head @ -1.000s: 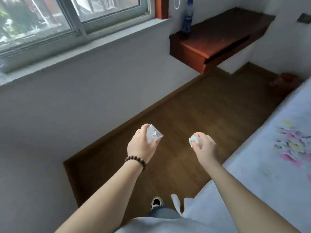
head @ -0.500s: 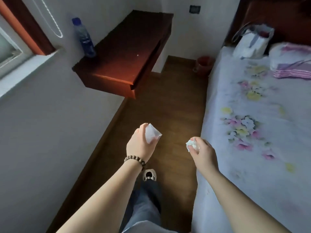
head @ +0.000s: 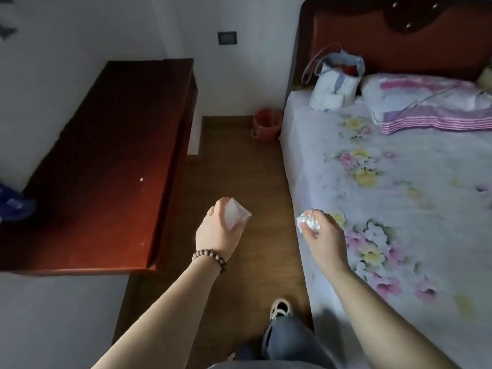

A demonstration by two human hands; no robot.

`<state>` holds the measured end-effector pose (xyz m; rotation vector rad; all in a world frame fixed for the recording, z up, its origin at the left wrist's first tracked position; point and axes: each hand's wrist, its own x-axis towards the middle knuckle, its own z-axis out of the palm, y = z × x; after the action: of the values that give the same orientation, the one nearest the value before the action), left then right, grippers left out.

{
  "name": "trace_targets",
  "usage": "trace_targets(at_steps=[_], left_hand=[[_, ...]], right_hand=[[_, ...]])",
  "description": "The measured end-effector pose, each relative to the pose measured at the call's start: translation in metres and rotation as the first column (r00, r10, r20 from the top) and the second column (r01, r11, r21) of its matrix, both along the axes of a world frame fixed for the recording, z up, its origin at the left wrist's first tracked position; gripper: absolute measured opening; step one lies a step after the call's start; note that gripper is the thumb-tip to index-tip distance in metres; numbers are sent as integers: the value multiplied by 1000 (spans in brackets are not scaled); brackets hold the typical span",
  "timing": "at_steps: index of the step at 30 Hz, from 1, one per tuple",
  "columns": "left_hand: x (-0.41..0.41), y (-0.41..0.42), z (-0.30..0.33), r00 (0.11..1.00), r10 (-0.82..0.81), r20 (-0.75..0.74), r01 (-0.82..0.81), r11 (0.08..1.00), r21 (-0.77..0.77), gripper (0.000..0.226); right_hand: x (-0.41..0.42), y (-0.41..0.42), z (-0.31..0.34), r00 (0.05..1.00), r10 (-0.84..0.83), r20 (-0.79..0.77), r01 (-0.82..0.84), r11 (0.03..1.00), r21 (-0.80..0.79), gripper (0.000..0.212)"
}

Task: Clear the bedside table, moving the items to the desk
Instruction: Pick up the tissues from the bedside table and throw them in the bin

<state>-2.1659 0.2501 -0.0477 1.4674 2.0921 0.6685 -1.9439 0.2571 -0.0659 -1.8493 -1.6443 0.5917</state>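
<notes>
A bed (head: pixel 399 195) with a floral sheet fills the space to the right of the person's fingers, its dark headboard (head: pixel 386 35) against the far wall, a striped pillow (head: pixel 431 102) and a pale tote bag (head: pixel 334 83) at its head. To the left of the fingers a dark red-brown wall-mounted surface (head: pixel 106 161) runs along the wall, with a blurred blue bottle (head: pixel 13 203) on its near left end. A strip of wooden floor (head: pixel 239 169) lies between surface and bed, and a small orange bin (head: pixel 266 125) stands on it well beyond the fingers, just beside the bed's corner. Both arms reach forward over the floor. The left hand (head: pixel 217 233), a beaded bracelet (head: pixel 210 258) on its wrist, has its fingers (head: pixel 213 211) closed around a small clear plastic bag (head: pixel 235 214), held in the air just right of the surface's edge. The right hand (head: pixel 323 241) pinches a crumpled white paper ball (head: pixel 308 221) in its fingertips (head: pixel 318 217), above the bed's near edge. The two held things are apart, neither touching surface nor bed. One shoe (head: pixel 279 308) shows on the floor below the hands.
</notes>
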Motion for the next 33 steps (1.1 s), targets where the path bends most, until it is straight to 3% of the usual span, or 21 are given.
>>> trace_targets(at_steps=[9,15,24,33], left_hand=[[15,237,-30,999,-1,36,3,999,-55,56],[31,413,-19,998,24,57,-18,995,-98,54],[18,606,-25,999,10,52,-3,993,-120,57],[-28,810,-85,984,-168,56,174,974,-141,55]], right_hand=[[20,240,-20,1000,-4,-11,5,999,35,21],[38,423,-14,1000,21,14,-21,999,-36,21],[28,611,-24,995,73,61,-65,990,-125,17],[-22,785,-69,998,-69,-2,67,978,-198,17]])
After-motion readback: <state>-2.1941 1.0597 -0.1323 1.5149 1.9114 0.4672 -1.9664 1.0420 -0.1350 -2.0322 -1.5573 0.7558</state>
